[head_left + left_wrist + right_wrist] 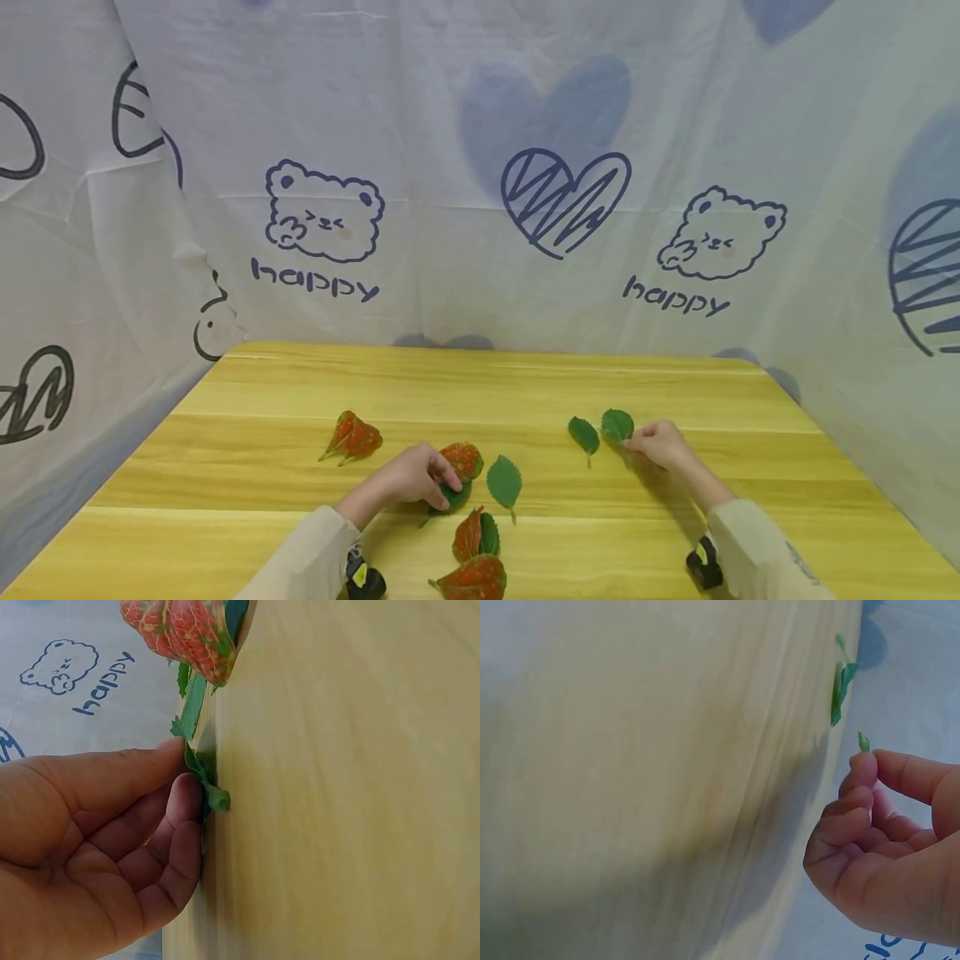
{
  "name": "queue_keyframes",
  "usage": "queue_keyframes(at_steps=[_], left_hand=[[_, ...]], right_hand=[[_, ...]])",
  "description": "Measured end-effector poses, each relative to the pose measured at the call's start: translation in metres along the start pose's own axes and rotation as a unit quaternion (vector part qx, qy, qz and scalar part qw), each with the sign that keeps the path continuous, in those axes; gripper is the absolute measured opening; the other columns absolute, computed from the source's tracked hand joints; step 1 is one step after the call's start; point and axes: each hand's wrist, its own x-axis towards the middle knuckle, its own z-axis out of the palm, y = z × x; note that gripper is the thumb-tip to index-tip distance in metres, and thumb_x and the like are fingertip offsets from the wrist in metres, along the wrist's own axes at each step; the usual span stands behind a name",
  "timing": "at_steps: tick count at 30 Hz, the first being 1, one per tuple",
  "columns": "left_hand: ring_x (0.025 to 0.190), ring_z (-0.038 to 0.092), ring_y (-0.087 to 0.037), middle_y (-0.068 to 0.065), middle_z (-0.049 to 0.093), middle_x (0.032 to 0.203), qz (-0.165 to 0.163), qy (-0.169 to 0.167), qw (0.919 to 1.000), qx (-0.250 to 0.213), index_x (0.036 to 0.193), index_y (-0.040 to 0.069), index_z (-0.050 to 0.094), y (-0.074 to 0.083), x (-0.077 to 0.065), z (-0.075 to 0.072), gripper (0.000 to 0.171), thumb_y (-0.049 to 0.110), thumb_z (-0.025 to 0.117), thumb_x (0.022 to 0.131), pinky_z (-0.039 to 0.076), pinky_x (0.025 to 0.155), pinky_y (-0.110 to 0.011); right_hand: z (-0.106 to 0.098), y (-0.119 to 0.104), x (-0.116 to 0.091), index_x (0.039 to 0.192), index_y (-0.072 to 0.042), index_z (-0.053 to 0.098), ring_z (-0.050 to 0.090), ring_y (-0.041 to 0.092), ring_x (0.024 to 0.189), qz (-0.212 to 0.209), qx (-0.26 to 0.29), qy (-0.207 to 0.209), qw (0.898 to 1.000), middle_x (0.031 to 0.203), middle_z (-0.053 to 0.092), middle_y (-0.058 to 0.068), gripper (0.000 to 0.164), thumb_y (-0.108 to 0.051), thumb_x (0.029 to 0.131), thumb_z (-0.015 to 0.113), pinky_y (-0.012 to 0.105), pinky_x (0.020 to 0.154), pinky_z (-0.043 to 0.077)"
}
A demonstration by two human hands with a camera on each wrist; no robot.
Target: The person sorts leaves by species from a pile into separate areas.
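Observation:
My left hand [417, 476] pinches a green leaf [456, 497] between thumb and fingers, low over the wooden table. In the left wrist view, that leaf appears edge-on with its stem end [218, 799] beside the fingers. A red-orange leaf [462, 458] lies just beyond it, and a single green leaf [504, 481] is to its right. Farther right, my right hand [663, 446] pinches another green leaf [617, 424] by its edge. The right wrist view shows only a small green tip [864, 741] above the fingertips. Beside that leaf lies a smaller green leaf [582, 434].
Two overlapping red leaves [354, 438] lie at the left of the table [247, 467]. Near the front are a red leaf [467, 537] with a green one [489, 533] against it, and another red leaf [476, 579]. A printed white cloth [442, 275] hangs behind.

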Motion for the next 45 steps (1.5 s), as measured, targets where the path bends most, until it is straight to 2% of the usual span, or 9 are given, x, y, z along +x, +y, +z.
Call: queue_keyframes(at_steps=[3, 9, 23, 34, 38, 45], left_hand=[[0.073, 0.055, -0.015, -0.003, 0.064, 0.084, 0.002, -0.001, 1.0, -0.002, 0.082, -0.001, 0.067, 0.0, 0.0, 0.0, 0.02, -0.012, 0.07, 0.066, 0.048, 0.064, -0.03], [0.071, 0.054, -0.014, -0.004, 0.064, 0.083, 0.003, 0.0, 1.0, -0.004, 0.082, -0.001, 0.067, 0.0, 0.0, 0.0, 0.021, -0.013, 0.07, 0.066, 0.048, 0.063, -0.029], [0.075, 0.055, -0.016, -0.002, 0.064, 0.083, 0.001, -0.001, 1.0, 0.002, 0.082, 0.0, 0.068, 0.0, 0.001, 0.0, 0.02, -0.011, 0.07, 0.066, 0.048, 0.067, -0.031], [0.075, 0.055, -0.015, -0.003, 0.064, 0.083, -0.001, 0.003, 1.0, 0.002, 0.082, 0.0, 0.068, 0.0, 0.001, 0.0, 0.02, -0.011, 0.07, 0.066, 0.048, 0.067, -0.031], [0.076, 0.055, -0.015, -0.002, 0.064, 0.083, 0.003, 0.003, 1.0, 0.005, 0.082, 0.0, 0.068, 0.0, 0.001, 0.0, 0.02, -0.011, 0.071, 0.066, 0.048, 0.068, -0.032], [0.077, 0.056, -0.016, -0.003, 0.064, 0.083, 0.002, 0.001, 1.0, 0.005, 0.082, 0.0, 0.068, 0.0, 0.001, -0.001, 0.019, -0.011, 0.07, 0.066, 0.048, 0.069, -0.032]], right_hand=[[0.0, 0.003, 0.002, 0.054, -0.006, 0.051, 0.029, 0.005, 0.04, 0.025, 0.001, -0.011, 1.0, 0.046, 0.041, -0.003, 0.03, -0.003, 0.084, 0.055, 0.018, 0.04, 0.027], [0.003, 0.006, 0.003, 0.06, -0.003, 0.055, 0.039, 0.007, 0.045, 0.056, -0.004, -0.036, 0.998, 0.056, 0.054, 0.001, 0.023, -0.002, 0.083, 0.056, 0.019, 0.043, 0.036], [0.003, 0.004, 0.003, 0.064, -0.002, 0.056, 0.041, 0.008, 0.044, 0.056, -0.011, -0.059, 0.997, 0.056, 0.054, 0.002, 0.021, -0.002, 0.085, 0.055, 0.019, 0.042, 0.037], [0.002, 0.003, 0.004, 0.065, 0.0, 0.056, 0.044, 0.008, 0.043, 0.073, -0.003, -0.045, 0.996, 0.055, 0.054, 0.004, 0.022, -0.01, 0.085, 0.06, 0.019, 0.042, 0.038], [0.001, 0.0, 0.002, 0.063, -0.001, 0.056, 0.045, 0.01, 0.043, 0.054, -0.019, -0.027, 0.998, 0.054, 0.055, 0.004, 0.024, -0.01, 0.084, 0.06, 0.02, 0.041, 0.037], [0.004, -0.009, -0.004, 0.06, -0.003, 0.053, 0.035, 0.009, 0.04, -0.002, -0.043, -0.025, 0.999, 0.048, 0.046, 0.002, 0.026, -0.01, 0.085, 0.059, 0.021, 0.041, 0.029]])
